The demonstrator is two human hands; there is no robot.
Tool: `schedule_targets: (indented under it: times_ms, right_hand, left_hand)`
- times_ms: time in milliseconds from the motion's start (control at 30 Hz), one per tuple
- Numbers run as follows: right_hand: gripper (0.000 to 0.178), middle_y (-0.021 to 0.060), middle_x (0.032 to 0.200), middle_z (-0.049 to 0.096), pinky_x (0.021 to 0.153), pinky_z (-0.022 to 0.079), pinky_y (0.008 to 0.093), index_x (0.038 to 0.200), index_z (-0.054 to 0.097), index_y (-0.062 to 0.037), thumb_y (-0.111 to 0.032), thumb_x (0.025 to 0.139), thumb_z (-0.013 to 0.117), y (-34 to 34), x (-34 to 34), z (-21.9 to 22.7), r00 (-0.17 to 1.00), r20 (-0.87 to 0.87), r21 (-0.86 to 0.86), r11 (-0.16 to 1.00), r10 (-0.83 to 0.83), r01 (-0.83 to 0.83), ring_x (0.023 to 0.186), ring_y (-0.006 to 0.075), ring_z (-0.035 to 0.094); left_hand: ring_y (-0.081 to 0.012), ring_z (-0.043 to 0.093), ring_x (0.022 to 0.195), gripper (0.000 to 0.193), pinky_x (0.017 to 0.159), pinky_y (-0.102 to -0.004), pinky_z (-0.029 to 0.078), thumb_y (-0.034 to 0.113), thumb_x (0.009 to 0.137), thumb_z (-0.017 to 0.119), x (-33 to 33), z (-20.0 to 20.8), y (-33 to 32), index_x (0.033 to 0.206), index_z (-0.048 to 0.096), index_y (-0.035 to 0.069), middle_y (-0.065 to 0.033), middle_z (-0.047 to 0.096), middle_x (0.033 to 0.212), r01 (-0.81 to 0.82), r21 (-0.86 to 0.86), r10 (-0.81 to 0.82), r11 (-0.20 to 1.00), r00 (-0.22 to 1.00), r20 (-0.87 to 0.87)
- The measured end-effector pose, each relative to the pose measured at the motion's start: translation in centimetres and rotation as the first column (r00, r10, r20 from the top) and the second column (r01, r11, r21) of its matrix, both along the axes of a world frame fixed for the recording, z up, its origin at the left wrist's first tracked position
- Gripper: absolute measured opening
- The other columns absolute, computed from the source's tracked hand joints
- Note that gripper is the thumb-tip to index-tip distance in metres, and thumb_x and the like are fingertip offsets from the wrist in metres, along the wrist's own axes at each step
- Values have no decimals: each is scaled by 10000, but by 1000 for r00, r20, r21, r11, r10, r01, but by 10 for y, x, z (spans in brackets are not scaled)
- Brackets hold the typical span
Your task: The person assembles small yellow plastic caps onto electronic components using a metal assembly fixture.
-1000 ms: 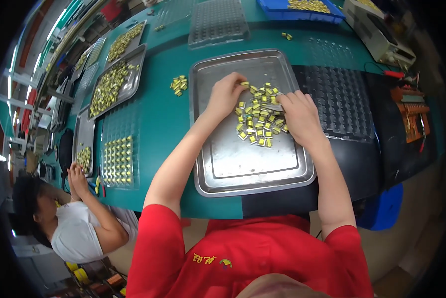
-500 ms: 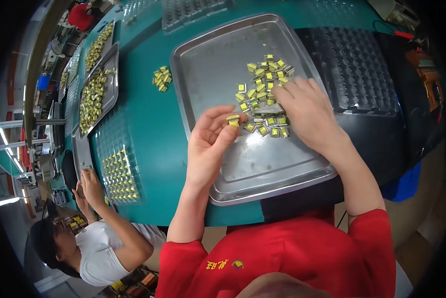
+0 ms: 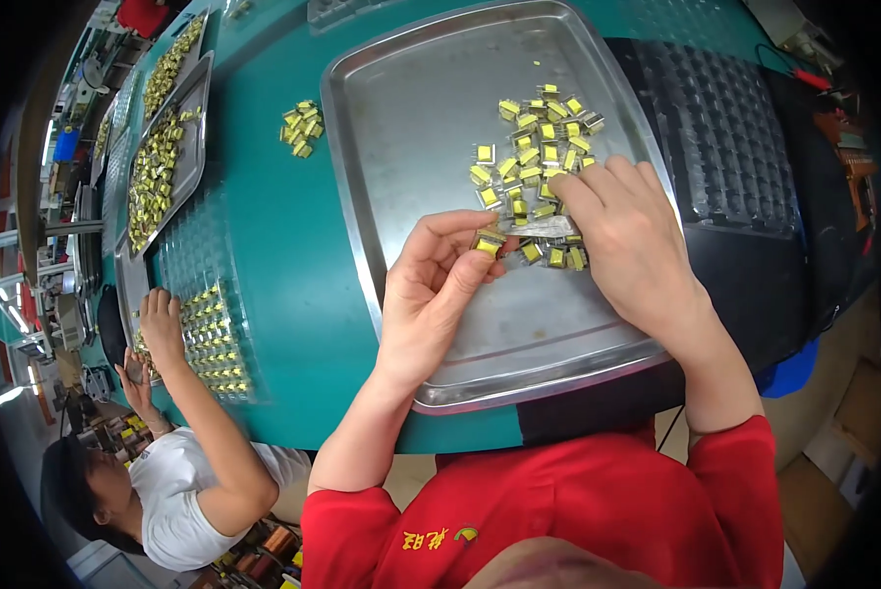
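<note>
Head view: left fingers (image 3: 462, 279) pinch yellow component (image 3: 488, 245).

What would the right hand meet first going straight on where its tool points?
Probably the yellow part held in the left hand; the tool in the right hand points at it, perhaps touching. Depth is unclear.

A part (image 3: 489, 242) is held in the left hand (image 3: 431, 290), a metal tool (image 3: 547, 228) beside it in the right hand (image 3: 629, 243). Yellow parts (image 3: 550, 154) are heaped toward the right edge of the tray (image 3: 519, 344), a small pile (image 3: 301, 128) past its left edge on the table (image 3: 283, 304).
</note>
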State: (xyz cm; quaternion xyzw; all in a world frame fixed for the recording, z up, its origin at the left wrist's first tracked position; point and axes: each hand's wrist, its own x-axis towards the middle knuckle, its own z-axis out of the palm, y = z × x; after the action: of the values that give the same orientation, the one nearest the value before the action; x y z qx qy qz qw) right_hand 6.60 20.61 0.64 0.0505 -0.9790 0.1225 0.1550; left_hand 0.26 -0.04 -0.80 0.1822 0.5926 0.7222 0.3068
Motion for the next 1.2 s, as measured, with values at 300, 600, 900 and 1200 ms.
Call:
schedule_targets:
  times_ms: [300, 600, 900, 1200]
  right_hand:
    - [248, 86, 874, 612, 747, 407, 356, 1021, 635, -15, -17, 779, 583, 1, 1, 0, 1000, 9, 7, 1000, 15, -15, 838, 259, 549]
    - [274, 84, 933, 611, 794, 420, 368, 1032, 641, -29, -5, 763, 597, -3, 1, 0, 1000, -10, -3, 1000, 8, -8, 893, 265, 546]
    - [308, 99, 948, 601, 798, 418, 375, 1041, 642, -33, 48, 749, 585, -1, 2, 3, 999, 18, 19, 999, -32, 32, 903, 282, 537]
    - [274, 69, 890, 593, 772, 422, 348, 1005, 658, -30, -21, 735, 613, -3, 0, 1, 998, -57, 69, 998, 6, -2, 895, 237, 544]
  left_hand:
    - [-112, 592, 986, 284, 858, -249, 470, 122, 1035, 512, 5, 5, 2, 1296, 508, 9, -100, 639, 1119, 30, -18, -31, 999, 999, -19]
    - [-111, 602, 995, 270, 834, -251, 478, 100, 1036, 498, 5, 9, 0, 1284, 509, -5, -86, 618, 1112, 24, -46, -25, 999, 999, -25]
    - [-94, 583, 912, 267, 819, -243, 481, 114, 1036, 504, 5, 7, 2, 1278, 516, 2, -79, 625, 1077, -34, -60, 28, 998, 995, -100]
    - [-81, 533, 781, 283, 769, -233, 475, 152, 1065, 414, 5, 7, 5, 1273, 546, 13, -59, 633, 952, -32, -150, -1, 988, 976, -218]
